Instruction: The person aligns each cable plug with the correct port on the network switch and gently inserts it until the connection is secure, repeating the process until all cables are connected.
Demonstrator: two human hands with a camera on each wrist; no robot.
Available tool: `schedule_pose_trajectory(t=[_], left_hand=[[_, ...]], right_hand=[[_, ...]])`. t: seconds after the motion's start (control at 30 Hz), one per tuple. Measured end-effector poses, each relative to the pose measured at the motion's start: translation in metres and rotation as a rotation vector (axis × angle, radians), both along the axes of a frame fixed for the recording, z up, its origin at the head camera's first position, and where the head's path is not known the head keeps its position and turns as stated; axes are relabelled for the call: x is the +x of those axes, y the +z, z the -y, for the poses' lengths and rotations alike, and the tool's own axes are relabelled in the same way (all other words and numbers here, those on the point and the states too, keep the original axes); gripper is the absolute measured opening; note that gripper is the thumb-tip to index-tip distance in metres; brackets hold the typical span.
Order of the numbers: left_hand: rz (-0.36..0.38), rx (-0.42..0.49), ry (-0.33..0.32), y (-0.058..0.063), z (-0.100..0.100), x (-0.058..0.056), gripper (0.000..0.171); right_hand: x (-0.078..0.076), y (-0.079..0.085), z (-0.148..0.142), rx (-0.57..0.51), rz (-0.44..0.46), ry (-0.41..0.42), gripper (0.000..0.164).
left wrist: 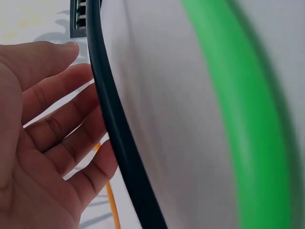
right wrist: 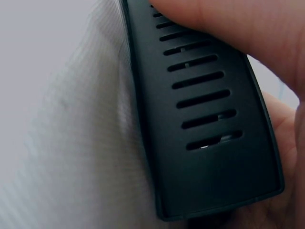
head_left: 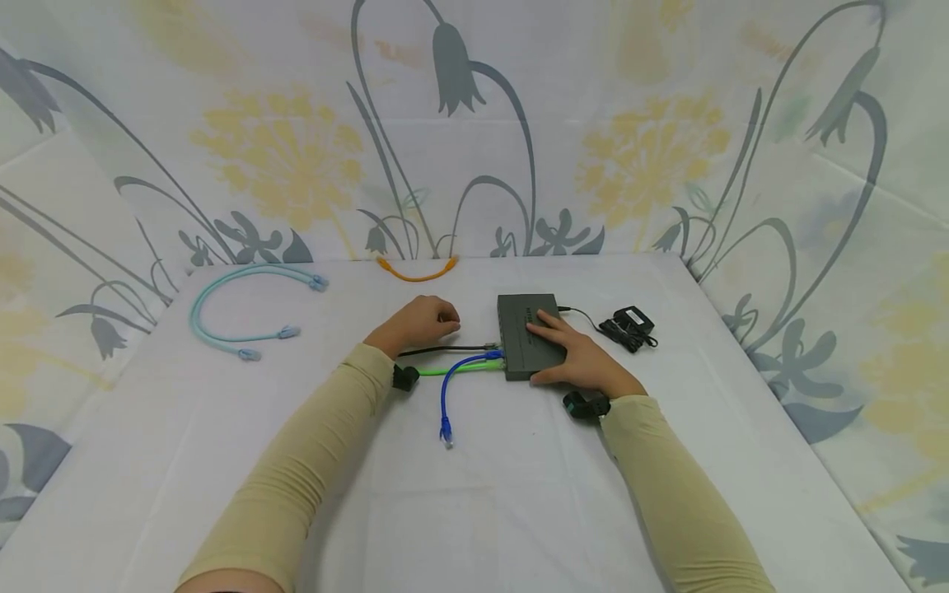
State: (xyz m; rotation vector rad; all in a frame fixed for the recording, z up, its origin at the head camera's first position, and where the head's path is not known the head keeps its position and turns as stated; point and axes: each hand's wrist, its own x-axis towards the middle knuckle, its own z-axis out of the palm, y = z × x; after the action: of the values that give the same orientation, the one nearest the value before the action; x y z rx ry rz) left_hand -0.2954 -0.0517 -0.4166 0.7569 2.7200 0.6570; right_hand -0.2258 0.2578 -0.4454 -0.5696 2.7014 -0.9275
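Head view: the dark box (head_left: 517,333) lies flat near the middle of the white cloth (head_left: 519,502). Across its top stretch the extended fingers of the right hand (head_left: 577,356), with the thumb against the slotted side (right wrist: 205,167) seen in the right wrist view. The left hand (head_left: 417,321) is well apart from it, fingers loosely curled round nothing, just beside the black cable (head_left: 443,349); whether it touches the cable cannot be told. The black cable, blue cable (head_left: 444,399) and green cable (head_left: 432,373) meet the box's left side; the blue one's other plug lies loose on the cloth. The step in hand seems to be steadying the box during cable work. For good results, brace it with even pressure, handle each cable by its plug and keep the left wrist from snagging the green one. Outermost: black adapter (head_left: 628,328), orange cable (head_left: 417,278), pale aqua cable (head_left: 196,311).
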Motion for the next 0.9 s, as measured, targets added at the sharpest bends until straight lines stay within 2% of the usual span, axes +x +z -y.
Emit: schedule_pose_trajectory(t=[0.13, 0.37, 0.63, 0.77, 0.9], left_hand=[[-0.028, -0.014, 0.012, -0.001, 0.006, -0.005, 0.028], [-0.026, -0.036, 0.082, 0.0, 0.013, -0.011, 0.028], [-0.058, -0.05, 0.094, 0.002, 0.019, -0.017, 0.033], [-0.039, -0.042, 0.101, 0.001, 0.023, -0.023, 0.04], [-0.023, -0.018, 0.107, 0.005, 0.027, -0.025, 0.045]], right_hand=[[0.001, -0.001, 0.0, 0.005, 0.005, -0.011, 0.097], [0.003, 0.001, -0.001, -0.004, 0.015, -0.018, 0.096], [0.001, -0.002, -0.002, -0.002, 0.019, -0.018, 0.095], [0.002, -0.001, -0.001, -0.007, 0.014, -0.019, 0.095], [0.001, 0.0, 0.0, -0.012, 0.01, -0.018, 0.095]])
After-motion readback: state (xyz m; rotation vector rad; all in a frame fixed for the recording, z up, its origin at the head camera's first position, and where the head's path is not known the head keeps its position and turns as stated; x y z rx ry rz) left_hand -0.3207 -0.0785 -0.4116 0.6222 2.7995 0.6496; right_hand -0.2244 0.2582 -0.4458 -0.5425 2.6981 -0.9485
